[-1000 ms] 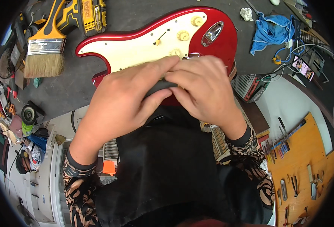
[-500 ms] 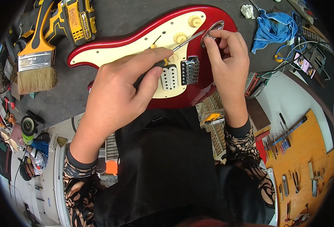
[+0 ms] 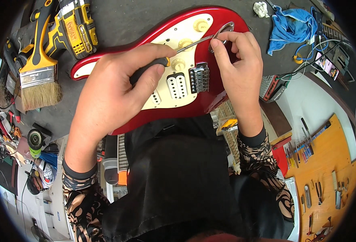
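A red electric guitar body lies with its cream pickguard face up, showing knobs, white pickups and a chrome bridge. My left hand is wrapped round a screwdriver with a dark and yellow handle; its metal shaft reaches right toward the chrome jack plate. My right hand has thumb and index finger closed at the shaft's far end, against that plate; whatever they pinch is too small to make out.
Upper left lie a wide brush and yellow cordless drill. Upper right hold a blue cloth, cables and a phone. A grinder and loose tools crowd the left; a wooden tool board is lower right.
My hands have parted from their joined position over the guitar. My right hand moved up to the jack plate, and the screwdriver in my left hand came into view, angled toward it.
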Action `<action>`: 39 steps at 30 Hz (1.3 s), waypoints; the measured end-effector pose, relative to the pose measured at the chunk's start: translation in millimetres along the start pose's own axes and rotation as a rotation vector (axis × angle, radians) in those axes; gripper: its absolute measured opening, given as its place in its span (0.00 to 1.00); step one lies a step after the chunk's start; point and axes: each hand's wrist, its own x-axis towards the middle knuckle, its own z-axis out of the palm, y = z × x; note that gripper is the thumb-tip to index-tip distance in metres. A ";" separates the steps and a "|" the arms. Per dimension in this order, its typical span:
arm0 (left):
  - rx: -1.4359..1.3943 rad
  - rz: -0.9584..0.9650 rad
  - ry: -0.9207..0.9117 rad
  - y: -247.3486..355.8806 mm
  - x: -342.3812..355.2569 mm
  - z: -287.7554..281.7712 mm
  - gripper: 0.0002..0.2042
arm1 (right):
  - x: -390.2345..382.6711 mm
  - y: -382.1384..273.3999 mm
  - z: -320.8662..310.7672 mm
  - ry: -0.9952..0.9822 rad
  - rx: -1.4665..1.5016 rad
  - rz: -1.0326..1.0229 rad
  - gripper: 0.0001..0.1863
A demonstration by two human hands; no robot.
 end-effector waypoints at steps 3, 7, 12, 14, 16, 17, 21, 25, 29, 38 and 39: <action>0.094 -0.014 -0.073 8.9 11.1 -12.6 0.12 | -0.7 2.5 -0.5 -0.007 -0.001 0.004 0.08; 0.172 0.095 -0.040 10.8 18.1 -19.8 0.12 | 1.8 2.1 -3.9 -0.042 -0.013 -0.013 0.07; 0.323 0.110 -0.123 30.6 40.4 -39.5 0.11 | 3.8 8.1 -5.3 -0.073 0.062 -0.035 0.03; 0.352 0.048 -0.165 36.0 50.0 -43.8 0.10 | 5.7 9.9 -7.1 -0.094 0.086 -0.043 0.02; 0.258 -0.069 -0.222 55.4 55.8 -48.8 0.10 | 8.2 10.6 -9.9 -0.120 0.101 -0.047 0.03; 0.211 -0.127 -0.249 61.9 57.3 -51.2 0.10 | 9.0 10.6 -11.1 -0.134 0.104 -0.050 0.03; 0.177 0.195 -0.268 44.2 46.6 -73.4 0.11 | 0.4 13.5 -19.5 -0.118 0.328 0.116 0.06; -0.102 0.223 -0.359 40.6 6.7 -69.0 0.16 | -6.6 -14.2 -51.4 -0.186 0.897 0.247 0.07; -0.318 0.064 -0.210 16.5 -29.4 -27.9 0.16 | -11.8 -22.0 -79.5 -0.567 0.437 -0.185 0.05; -0.400 0.051 0.159 1.0 -82.0 -37.0 0.20 | -34.4 14.4 -110.6 -0.520 0.575 0.277 0.14; -0.431 0.152 0.341 3.0 -75.2 -37.9 0.24 | -27.5 28.1 -108.8 -0.425 0.449 0.255 0.14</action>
